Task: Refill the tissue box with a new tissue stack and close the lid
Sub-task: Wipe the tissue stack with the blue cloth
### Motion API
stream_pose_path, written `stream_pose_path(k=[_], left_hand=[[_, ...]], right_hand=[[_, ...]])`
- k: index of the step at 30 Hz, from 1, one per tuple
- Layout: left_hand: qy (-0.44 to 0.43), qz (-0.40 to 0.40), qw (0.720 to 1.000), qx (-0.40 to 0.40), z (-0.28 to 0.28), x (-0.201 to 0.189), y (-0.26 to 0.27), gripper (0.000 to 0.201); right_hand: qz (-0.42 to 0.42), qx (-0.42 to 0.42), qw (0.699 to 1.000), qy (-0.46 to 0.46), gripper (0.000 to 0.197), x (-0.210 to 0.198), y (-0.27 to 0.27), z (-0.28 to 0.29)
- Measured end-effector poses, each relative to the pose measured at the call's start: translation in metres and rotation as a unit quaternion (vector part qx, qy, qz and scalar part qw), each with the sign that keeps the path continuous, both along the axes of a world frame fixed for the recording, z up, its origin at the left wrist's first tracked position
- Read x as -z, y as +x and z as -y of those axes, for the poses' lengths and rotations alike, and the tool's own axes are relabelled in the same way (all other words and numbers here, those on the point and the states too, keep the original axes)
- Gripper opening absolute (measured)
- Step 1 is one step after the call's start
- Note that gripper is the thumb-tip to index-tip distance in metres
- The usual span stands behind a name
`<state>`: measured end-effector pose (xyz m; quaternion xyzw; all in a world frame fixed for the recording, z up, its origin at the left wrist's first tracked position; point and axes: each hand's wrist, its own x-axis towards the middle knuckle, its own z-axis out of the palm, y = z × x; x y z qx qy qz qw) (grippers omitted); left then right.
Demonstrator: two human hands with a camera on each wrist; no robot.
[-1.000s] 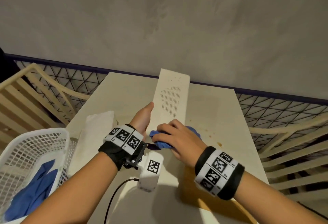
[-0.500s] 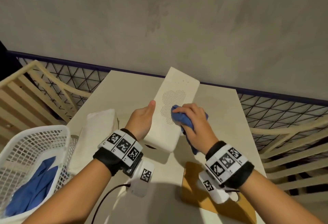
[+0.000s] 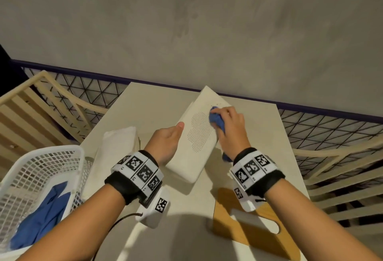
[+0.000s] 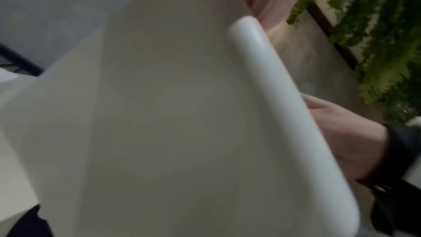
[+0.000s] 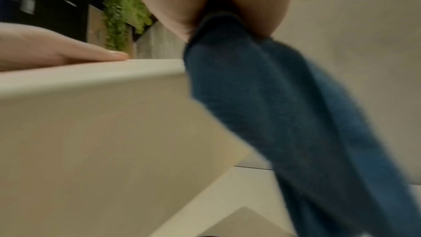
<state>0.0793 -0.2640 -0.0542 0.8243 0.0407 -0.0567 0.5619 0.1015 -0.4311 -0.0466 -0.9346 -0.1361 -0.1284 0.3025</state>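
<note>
The white tissue box (image 3: pixel 199 134) is held tilted above the table, its perforated underside facing up. My left hand (image 3: pixel 165 142) grips its left side, thumb along the edge; in the left wrist view the box (image 4: pixel 182 114) fills the frame. My right hand (image 3: pixel 228 128) holds a bunched blue cloth (image 3: pixel 216 119) against the box's far right part; the cloth (image 5: pixel 284 114) hangs down beside the box wall (image 5: pixel 91 123). A white tissue stack (image 3: pixel 116 149) lies on the table to the left. The wooden lid (image 3: pixel 248 229) lies flat at the near right.
A white mesh basket (image 3: pixel 31 178) with another blue cloth (image 3: pixel 41 219) stands at the table's left edge. The beige table (image 3: pixel 149 111) backs onto a grey wall. Slatted wooden chairs (image 3: pixel 342 178) flank both sides. A cable runs from my left wrist unit.
The box has swung clockwise and tilted away to the right. My right hand with the blue cloth has slid from the box's near end up to its far right part.
</note>
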Motion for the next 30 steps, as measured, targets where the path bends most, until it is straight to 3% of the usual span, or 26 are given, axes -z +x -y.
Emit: stream_pose_path(k=[2, 4, 6, 8, 10, 13, 16, 18, 22, 27, 30], left_hand=[[0.058, 0.027, 0.998, 0.011, 0.001, -0.001, -0.002, 0.043], [0.108, 0.063, 0.992, 0.022, 0.002, -0.003, -0.006, 0.048], [0.131, 0.084, 0.987, 0.038, 0.001, -0.005, -0.01, 0.049], [0.138, 0.095, 0.985, 0.044, -0.001, -0.005, -0.013, 0.05], [0.14, 0.104, 0.984, 0.039, -0.004, -0.003, -0.013, 0.05], [0.156, 0.11, 0.981, 0.043, -0.007, -0.002, -0.015, 0.05], [0.154, 0.11, 0.981, 0.05, -0.008, 0.001, -0.018, 0.05], [0.156, 0.109, 0.98, 0.052, -0.007, 0.002, -0.017, 0.05], [0.154, 0.11, 0.981, 0.044, -0.008, 0.002, -0.015, 0.05], [0.11, 0.097, 0.989, 0.03, -0.008, 0.002, -0.017, 0.05], [0.09, 0.09, 0.992, -0.005, -0.009, 0.002, -0.013, 0.05]], right_hand=[[-0.008, -0.059, 0.997, -0.058, 0.049, 0.0, -0.009, -0.018], [0.002, -0.078, 0.997, -0.025, 0.048, -0.002, -0.002, -0.022], [0.022, 0.004, 0.998, 0.058, 0.039, -0.004, 0.02, -0.014], [0.03, 0.072, 0.993, 0.083, 0.033, -0.003, 0.025, -0.015], [0.041, 0.025, 0.999, 0.026, 0.037, 0.002, 0.013, -0.029], [0.044, -0.04, 0.996, 0.065, 0.033, 0.0, 0.007, -0.032], [0.049, 0.078, 0.983, 0.161, 0.025, -0.002, 0.03, -0.019], [0.039, 0.111, 0.98, 0.158, 0.027, 0.004, 0.025, -0.026], [0.013, 0.009, 0.992, 0.125, 0.033, 0.022, 0.008, -0.041], [0.011, 0.116, 0.978, 0.173, 0.027, 0.016, 0.03, -0.023], [-0.011, 0.027, 0.994, 0.107, 0.033, 0.024, 0.001, -0.039]])
